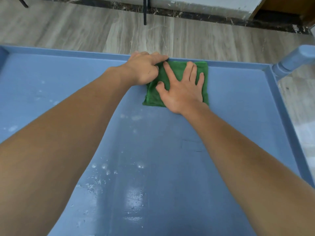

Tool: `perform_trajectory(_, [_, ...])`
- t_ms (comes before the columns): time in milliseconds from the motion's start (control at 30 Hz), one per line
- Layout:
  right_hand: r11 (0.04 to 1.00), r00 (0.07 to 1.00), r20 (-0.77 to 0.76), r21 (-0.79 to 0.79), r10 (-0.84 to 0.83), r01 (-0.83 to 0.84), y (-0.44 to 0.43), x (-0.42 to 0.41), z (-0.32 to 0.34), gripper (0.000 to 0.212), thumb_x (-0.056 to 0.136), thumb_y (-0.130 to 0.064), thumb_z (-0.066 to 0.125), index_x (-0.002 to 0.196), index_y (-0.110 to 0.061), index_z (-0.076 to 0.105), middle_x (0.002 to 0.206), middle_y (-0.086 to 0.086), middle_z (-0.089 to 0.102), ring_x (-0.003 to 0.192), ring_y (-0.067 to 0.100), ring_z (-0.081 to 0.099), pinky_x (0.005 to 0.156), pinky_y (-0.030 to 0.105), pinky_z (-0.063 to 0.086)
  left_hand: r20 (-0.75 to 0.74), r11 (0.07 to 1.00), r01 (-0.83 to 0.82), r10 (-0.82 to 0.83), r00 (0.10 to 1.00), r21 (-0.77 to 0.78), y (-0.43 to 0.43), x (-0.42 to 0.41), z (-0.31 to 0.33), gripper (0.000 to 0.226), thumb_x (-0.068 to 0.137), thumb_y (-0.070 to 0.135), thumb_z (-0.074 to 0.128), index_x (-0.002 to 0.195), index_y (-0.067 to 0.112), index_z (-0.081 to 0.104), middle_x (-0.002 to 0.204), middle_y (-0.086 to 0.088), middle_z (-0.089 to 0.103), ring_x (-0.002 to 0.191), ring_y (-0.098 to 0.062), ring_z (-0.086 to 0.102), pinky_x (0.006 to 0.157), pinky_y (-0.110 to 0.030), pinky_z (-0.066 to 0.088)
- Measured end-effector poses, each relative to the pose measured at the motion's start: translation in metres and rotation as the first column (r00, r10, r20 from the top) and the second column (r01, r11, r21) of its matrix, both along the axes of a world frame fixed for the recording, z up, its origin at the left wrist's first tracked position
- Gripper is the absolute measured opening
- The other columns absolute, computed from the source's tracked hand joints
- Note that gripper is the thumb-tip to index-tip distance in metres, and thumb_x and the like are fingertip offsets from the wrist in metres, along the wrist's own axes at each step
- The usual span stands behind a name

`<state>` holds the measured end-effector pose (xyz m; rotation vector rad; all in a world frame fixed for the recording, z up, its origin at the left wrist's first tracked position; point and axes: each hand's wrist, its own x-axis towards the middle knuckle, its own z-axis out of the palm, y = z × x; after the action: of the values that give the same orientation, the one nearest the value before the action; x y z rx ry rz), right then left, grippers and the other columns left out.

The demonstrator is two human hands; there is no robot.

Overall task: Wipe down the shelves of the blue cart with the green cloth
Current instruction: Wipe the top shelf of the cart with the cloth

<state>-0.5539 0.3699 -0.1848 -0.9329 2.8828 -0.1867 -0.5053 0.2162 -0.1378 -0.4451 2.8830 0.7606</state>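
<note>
I am pressing my spread right hand (183,90) on the folded green cloth (203,82); my left hand (144,68) is pinching its corner, risking bunching against the blue plastic cart shelf's (238,106) rim.

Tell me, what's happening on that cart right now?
Right hand flat on green cloth. Left hand pinching its edge at shelf's far rim. White smudges remain. Nothing blocking.

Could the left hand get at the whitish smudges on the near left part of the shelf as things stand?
Probably yes. The left hand is at the far rim pinching the green cloth, and the smudges lie on open shelf surface beside its forearm; nothing stands between them.
</note>
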Motion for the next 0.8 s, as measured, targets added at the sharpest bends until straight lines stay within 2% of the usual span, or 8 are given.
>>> perform_trajectory(100, [1.000,1.000,-0.006,0.005,-0.001,0.001,0.002,0.005,0.001,0.066,0.083,-0.067,0.013,0.146,-0.050,0.002,0.159,0.022,-0.006,0.147,0.034,-0.011,0.116,0.057,-0.008,0.052,1.000,0.018,-0.017,0.998,-0.025,0.002,-0.002,-0.004,0.063,0.095,0.011,0.033,0.153,0.037,0.028,0.149,0.015,0.039,0.146,-0.018,0.019,0.120,-0.053,-0.006])
perform_trajectory(167, [1.000,1.000,-0.014,-0.013,-0.001,0.000,0.010,0.017,0.001,0.064,0.087,-0.065,0.014,0.147,-0.047,0.003,0.159,0.020,-0.006,0.147,0.033,-0.010,0.117,0.056,-0.006,0.085,0.998,0.021,-0.016,0.996,-0.051,0.003,-0.002,-0.006,0.064,0.096,0.014,0.030,0.153,0.042,0.024,0.152,0.019,0.033,0.149,-0.016,0.011,0.117,-0.058,-0.011])
perform_trajectory(267, [0.999,0.999,-0.039,-0.044,0.007,-0.009,0.032,0.054,0.003,0.063,0.090,-0.061,0.018,0.149,-0.043,0.007,0.159,0.021,-0.002,0.147,0.034,-0.005,0.118,0.056,0.000,0.100,0.997,0.017,-0.008,0.995,-0.081,0.003,-0.001,-0.007,0.060,0.099,0.019,0.029,0.153,0.045,0.020,0.158,0.019,0.024,0.151,-0.017,0.005,0.116,-0.060,-0.014])
perform_trajectory(433, [0.993,0.993,-0.069,-0.061,0.098,-0.102,0.094,0.146,0.010,0.063,0.093,-0.056,0.028,0.151,-0.037,0.013,0.159,0.023,0.005,0.147,0.037,0.005,0.116,0.058,0.013,0.102,0.998,0.026,-0.020,0.995,-0.057,0.000,0.001,-0.007,0.061,0.100,0.017,0.027,0.154,0.043,0.018,0.159,0.019,0.023,0.151,-0.016,0.004,0.116,-0.058,-0.015])
perform_trajectory(533, [0.988,0.988,-0.082,-0.065,0.132,-0.138,0.138,0.201,0.006,0.066,0.087,-0.059,0.035,0.148,-0.036,0.026,0.157,0.023,0.017,0.145,0.038,0.017,0.112,0.059,0.023,0.117,0.999,0.025,-0.020,0.993,-0.041,-0.002,0.001,-0.006,0.055,0.103,0.024,0.028,0.154,0.044,0.019,0.159,0.020,0.021,0.152,-0.016,0.001,0.116,-0.055,-0.017])
perform_trajectory(633, [0.991,0.971,-0.197,0.026,0.137,-0.135,0.166,0.241,-0.002,0.059,0.079,-0.062,0.034,0.132,-0.043,0.051,0.137,0.025,0.051,0.129,0.040,0.048,0.097,0.057,0.043,0.127,0.998,0.043,-0.037,0.991,-0.045,-0.003,0.001,-0.005,0.051,0.104,0.034,0.029,0.153,0.044,0.020,0.158,0.020,0.023,0.152,-0.016,0.003,0.116,-0.057,-0.016])
perform_trajectory(700, [0.995,0.958,-0.271,0.069,0.090,-0.074,0.174,0.254,-0.008,0.041,0.079,-0.057,0.040,0.113,-0.043,0.057,0.114,0.025,0.067,0.113,0.034,0.059,0.085,0.053,0.047,0.131,0.998,0.056,-0.050,0.990,-0.039,-0.005,0.003,-0.004,0.051,0.104,0.040,0.029,0.153,0.045,0.019,0.160,0.019,0.022,0.152,-0.016,0.004,0.116,-0.057,-0.015])
perform_trajectory(800, [0.993,0.930,-0.363,0.119,0.050,-0.007,0.172,0.259,-0.012,0.025,0.078,-0.057,0.049,0.098,-0.042,0.052,0.109,0.021,0.063,0.100,0.031,0.057,0.085,0.051,0.039,0.120,0.997,0.066,-0.062,0.991,-0.035,-0.012,0.005,0.000,0.051,0.103,0.047,0.032,0.153,0.045,0.022,0.161,0.016,0.023,0.151,-0.016,0.010,0.119,-0.054,-0.008])
